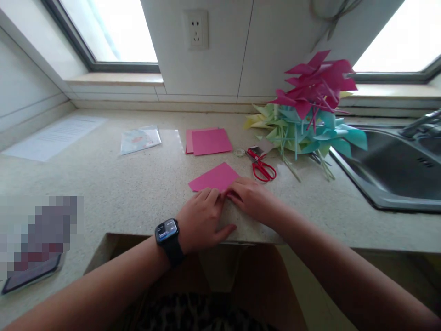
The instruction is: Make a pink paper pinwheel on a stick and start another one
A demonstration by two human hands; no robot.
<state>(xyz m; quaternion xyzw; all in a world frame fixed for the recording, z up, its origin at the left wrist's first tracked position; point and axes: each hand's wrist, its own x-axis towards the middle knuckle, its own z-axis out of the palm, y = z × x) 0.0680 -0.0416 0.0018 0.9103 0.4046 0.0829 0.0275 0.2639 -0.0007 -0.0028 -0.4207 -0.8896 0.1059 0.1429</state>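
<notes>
Paper, pink and square, lies on the speckled desk [113, 184] close to its near edge, turned so one corner points away toward the wall. Both hands are down on the near corner of this pink sheet [215, 177]. The left hand [203, 216], with a black smartwatch [167, 232] on its wrist, rests palm down with the fingers together, their tips pressing on the paper's near edge. The right hand [253, 198] comes in from the other side, fingers curled low and pressing the same edge, so that the two sets of fingertips nearly meet. Neither hand has lifted the sheet; it stays flat under them.

Just beyond the sheet, toward the wall, sits a small stack of pink paper [208, 140]. To the right of the sheet lie red-handled scissors [262, 168], and just beside them a small roll of clear tape [240, 152]. Farther right stands a heap of paper pinwheels [310, 110], magenta ones on top, teal and pale yellow ones below, their sticks splayed over the desk. A steel sink [386, 179] is set in at the far right. To the left lie a clear plastic packet [140, 139] and, well apart from it, a printed white sheet [55, 137]. A dark phone [32, 275] lies at the near left corner.
</notes>
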